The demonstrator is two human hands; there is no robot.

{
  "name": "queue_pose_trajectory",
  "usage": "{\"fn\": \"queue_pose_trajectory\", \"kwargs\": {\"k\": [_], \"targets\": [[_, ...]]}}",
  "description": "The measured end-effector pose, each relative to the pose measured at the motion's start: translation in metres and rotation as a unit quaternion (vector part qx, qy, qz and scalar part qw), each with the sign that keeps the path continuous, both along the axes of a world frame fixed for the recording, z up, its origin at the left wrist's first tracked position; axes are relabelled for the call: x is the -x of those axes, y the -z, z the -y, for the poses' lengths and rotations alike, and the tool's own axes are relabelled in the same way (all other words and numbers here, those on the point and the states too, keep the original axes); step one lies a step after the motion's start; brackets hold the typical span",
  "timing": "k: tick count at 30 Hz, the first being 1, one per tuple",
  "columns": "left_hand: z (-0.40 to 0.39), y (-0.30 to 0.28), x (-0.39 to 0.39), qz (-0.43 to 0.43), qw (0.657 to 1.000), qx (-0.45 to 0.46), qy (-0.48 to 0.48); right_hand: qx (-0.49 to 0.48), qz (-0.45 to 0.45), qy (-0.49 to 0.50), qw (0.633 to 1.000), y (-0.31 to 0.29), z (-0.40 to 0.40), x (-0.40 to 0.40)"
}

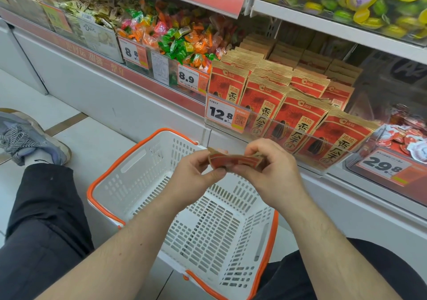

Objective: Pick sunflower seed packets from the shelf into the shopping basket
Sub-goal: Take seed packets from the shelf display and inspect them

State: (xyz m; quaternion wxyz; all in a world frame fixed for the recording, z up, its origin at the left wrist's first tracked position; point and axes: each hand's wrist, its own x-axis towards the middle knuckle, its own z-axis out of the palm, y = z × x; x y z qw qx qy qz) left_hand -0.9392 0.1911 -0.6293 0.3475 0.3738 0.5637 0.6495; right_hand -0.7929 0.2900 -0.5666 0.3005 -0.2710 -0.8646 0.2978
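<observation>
Sneaker (pixel 25 138) and black trouser leg (pixel 44 212) lay at far left; the person appeared to be crouched low, presumably to reach the bottom shelf tier.

Shopping basket (pixel 129 177), white with orange rim, sat on the floor tiles directly below the hands and close against the shelf base. Judged placed there so a packet could be dropped straight down. No packets seen inside it.

Left hand (pixel 196 172) pinched the left end of one sunflower seed packet (pixel 235 161), thumb below, fingers curled over the top edge. Packet was held edge-on above the basket's far wall, slightly crumpled. Right hand (pixel 270 168) gripped the packet's right end, fingers curled around it. Two-handed hold looked like straightening or checking before release; purpose not certain.

Price tag 12.8 (pixel 225 115) was clipped to the clear shelf rail (pixel 300 135), which kept the upright rows from sliding forward. Remaining sunflower seed packets on the shelf (pixel 298 117) stood in tight files behind it, just beyond the hands.

Price tag 29.8 (pixel 383 164) marked the neighbouring bin at right.
</observation>
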Motion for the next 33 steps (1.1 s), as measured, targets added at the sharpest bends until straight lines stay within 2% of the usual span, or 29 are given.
{"fn": "queue_pose_trajectory", "kwargs": {"k": [3,7,9,11,15,17,20,23,25,29,31,33], "targets": [[-0.001,-0.001,0.003,-0.020,1.000,-0.004,-0.018,-0.046,-0.024,-0.020,0.998,0.000,0.000,0.000],[-0.002,-0.003,0.003,-0.042,0.999,-0.004,-0.020,-0.052,-0.031,-0.024,0.998,-0.001,0.000,0.000],[-0.001,-0.004,0.003,-0.028,1.000,0.000,-0.005,0.019,-0.016,-0.002,1.000,-0.001,0.000,0.000],[0.001,-0.007,0.002,0.022,1.000,0.019,0.012,0.135,-0.008,0.024,0.991,-0.003,0.000,-0.001],[-0.001,-0.016,0.000,0.144,0.975,0.154,0.072,0.348,-0.002,0.048,0.936,-0.005,-0.005,-0.001],[-0.003,-0.022,-0.003,0.222,0.948,0.205,0.100,0.401,0.040,0.084,0.911,0.000,-0.009,0.000],[-0.006,-0.028,-0.006,0.321,0.917,0.218,0.089,0.500,0.077,0.112,0.855,0.010,-0.012,0.004],[-0.008,-0.030,-0.009,0.353,0.904,0.230,0.076,0.560,0.076,0.120,0.816,0.015,-0.012,0.008],[-0.008,-0.029,-0.008,0.361,0.897,0.244,0.073,0.582,0.065,0.116,0.802,0.015,-0.012,0.009],[-0.008,-0.028,-0.006,0.359,0.897,0.246,0.073,0.573,0.075,0.106,0.809,0.013,-0.010,0.006],[-0.008,-0.024,-0.008,0.309,0.915,0.245,0.084,0.524,0.083,0.104,0.842,0.007,-0.008,0.003],[-0.010,-0.023,-0.009,0.215,0.943,0.238,0.084,0.451,0.082,0.088,0.884,-0.001,-0.007,-0.001]]}}
